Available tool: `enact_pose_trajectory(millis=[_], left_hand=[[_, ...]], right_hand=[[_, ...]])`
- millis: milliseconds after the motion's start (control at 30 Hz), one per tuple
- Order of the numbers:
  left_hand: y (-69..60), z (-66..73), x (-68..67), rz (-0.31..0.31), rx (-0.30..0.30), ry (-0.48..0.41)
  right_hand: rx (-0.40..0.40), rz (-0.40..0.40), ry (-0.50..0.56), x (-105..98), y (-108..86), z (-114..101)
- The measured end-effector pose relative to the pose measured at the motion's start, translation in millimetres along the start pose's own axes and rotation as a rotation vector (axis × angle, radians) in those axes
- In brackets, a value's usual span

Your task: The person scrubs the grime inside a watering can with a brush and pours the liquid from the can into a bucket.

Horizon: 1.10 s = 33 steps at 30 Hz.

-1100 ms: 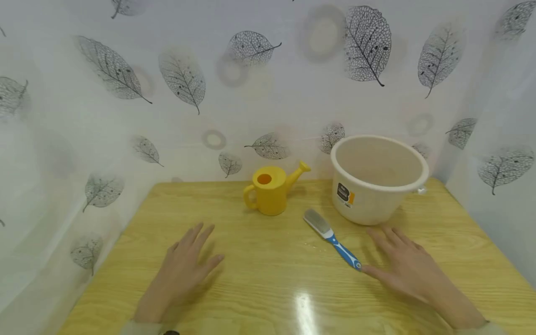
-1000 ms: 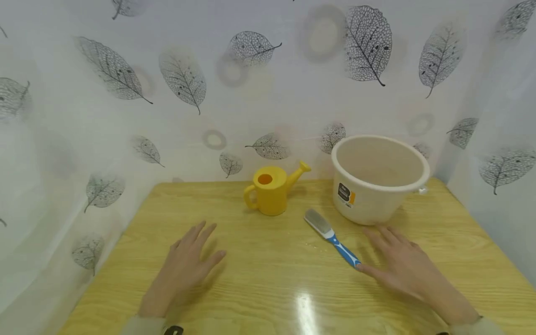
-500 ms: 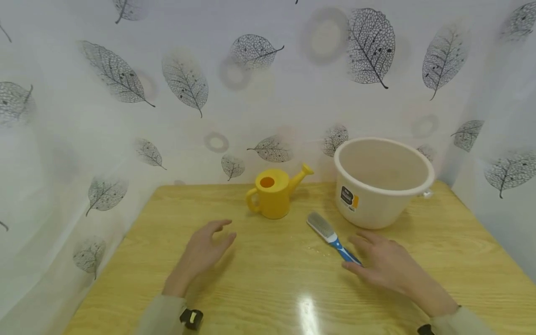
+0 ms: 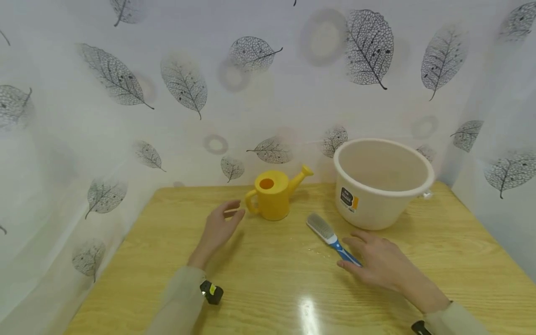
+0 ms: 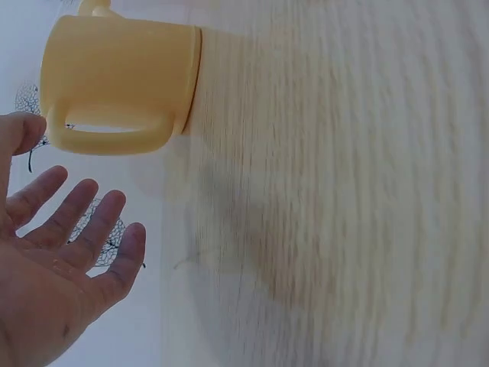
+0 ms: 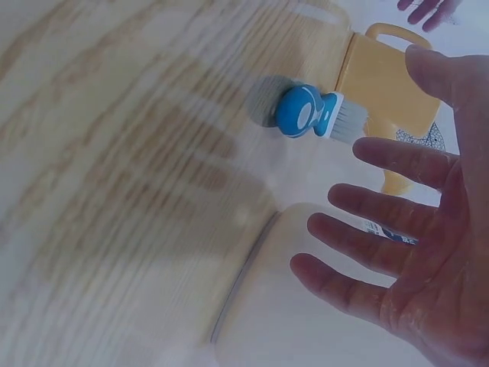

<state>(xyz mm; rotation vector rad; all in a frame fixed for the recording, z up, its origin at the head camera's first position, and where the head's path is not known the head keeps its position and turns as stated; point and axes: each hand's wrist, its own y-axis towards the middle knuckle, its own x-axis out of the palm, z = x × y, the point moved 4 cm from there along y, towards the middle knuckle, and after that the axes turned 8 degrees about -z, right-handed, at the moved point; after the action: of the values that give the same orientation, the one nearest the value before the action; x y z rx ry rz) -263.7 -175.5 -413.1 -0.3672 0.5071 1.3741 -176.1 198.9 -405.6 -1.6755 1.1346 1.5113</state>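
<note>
A yellow watering can (image 4: pixel 273 200) stands toward the back of the wooden table, its handle facing left. Just left of that handle hovers my left hand (image 4: pixel 219 228), fingers spread and holding nothing; the left wrist view shows a gap between the fingertips and the can's handle (image 5: pixel 114 142). A brush (image 4: pixel 321 227) with a blue and white handle lies bristles up in the middle. My right hand (image 4: pixel 378 260) hangs over the handle's near end, which it partly hides. Its fingers are spread apart from the brush's blue handle (image 6: pixel 298 112) in the right wrist view.
A large cream bucket (image 4: pixel 377 209) with a dark label stands at the back right, close behind my right hand. A white curtain with leaf prints (image 4: pixel 184 83) rises behind and beside the table (image 4: pixel 268 288). Small wet drops lie near the brush.
My left hand has moved forward and right, toward the watering can's handle. My right hand has shifted left over the brush's handle. The can, brush and bucket stay where they were.
</note>
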Motion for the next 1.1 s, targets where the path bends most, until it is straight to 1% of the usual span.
enact_pose_trajectory(millis=[100, 167, 233, 367, 467, 533, 633, 700, 800, 900, 1000, 1100], left_hand=[[14.6, 2.5, 4.2, 0.007, -0.010, -0.052], [18.4, 2.0, 7.5, 0.003, -0.024, -0.088], [22.9, 3.0, 11.0, 0.005, -0.020, -0.115], [32.0, 2.7, 19.6, 0.003, -0.012, -0.133], [36.2, 2.2, 24.8, -0.001, -0.034, -0.144], [37.6, 3.2, 26.2, 0.008, -0.051, -0.159], [38.6, 5.3, 26.9, 0.019, -0.048, -0.173], [39.0, 5.2, 28.7, 0.004, -0.026, -0.173], [38.9, 3.8, 33.8, -0.051, 0.018, -0.186], [37.4, 3.4, 39.0, -0.095, 0.052, -0.227], [36.2, 4.6, 41.8, -0.100, 0.070, -0.274], [35.4, 6.7, 42.0, -0.091, 0.055, -0.308]], right_hand=[[-0.012, 0.009, -0.008, -2.8, 3.3, 2.4], [-0.012, 0.005, -0.010, -0.7, 2.9, 1.7], [-0.001, 0.004, -0.011, 0.7, 2.5, 2.3], [0.021, 0.003, -0.017, 2.1, 1.1, 4.1], [0.015, 0.005, -0.021, 3.6, 0.4, 3.9], [0.003, 0.013, -0.024, 4.5, 0.7, 3.2], [-0.012, 0.032, -0.033, 5.4, 1.1, 2.1], [-0.011, 0.041, -0.043, 5.5, 0.4, 2.2], [0.001, 0.046, -0.051, 5.1, -2.2, 3.3], [0.011, 0.042, -0.048, 4.7, -4.3, 5.4], [0.013, 0.038, -0.047, 5.1, -4.5, 7.0], [0.006, 0.043, -0.045, 5.9, -2.7, 7.9]])
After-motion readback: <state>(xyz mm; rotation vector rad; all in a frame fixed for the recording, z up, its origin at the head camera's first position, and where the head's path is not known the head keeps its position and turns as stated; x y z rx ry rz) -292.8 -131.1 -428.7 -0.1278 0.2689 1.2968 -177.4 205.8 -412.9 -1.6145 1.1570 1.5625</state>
